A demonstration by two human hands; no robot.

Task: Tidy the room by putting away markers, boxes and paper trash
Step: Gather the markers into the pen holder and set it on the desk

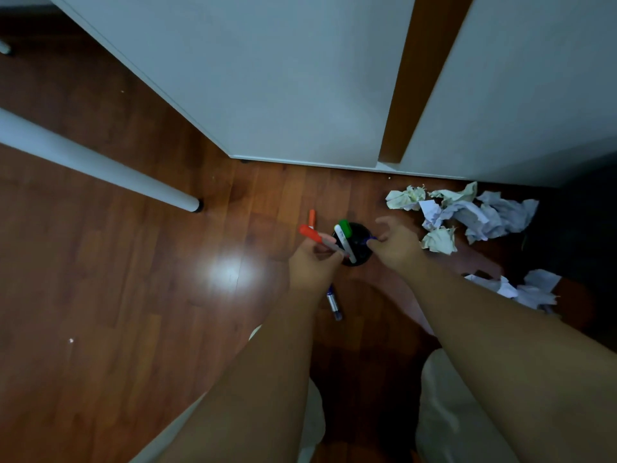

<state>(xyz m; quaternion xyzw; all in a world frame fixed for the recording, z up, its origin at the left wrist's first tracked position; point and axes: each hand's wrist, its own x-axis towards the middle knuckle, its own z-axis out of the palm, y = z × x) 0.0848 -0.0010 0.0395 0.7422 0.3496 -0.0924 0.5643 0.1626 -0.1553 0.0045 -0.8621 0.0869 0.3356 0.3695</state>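
A black round pen holder [359,240] stands on the wooden floor with a green-capped marker [344,230] sticking out of it. My left hand [314,262] grips a red-capped marker [315,236] just left of the holder. My right hand [395,243] pinches a blue marker [371,240] at the holder's right rim. An orange marker [312,218] lies on the floor behind the holder. A blue-and-silver marker [334,304] lies on the floor beside my left wrist.
Crumpled paper balls [467,212] lie in a heap to the right, with more paper [524,289] nearer me. White cabinet doors [283,78] stand behind. A white table leg [100,162] slants across the left. My knees are at the bottom.
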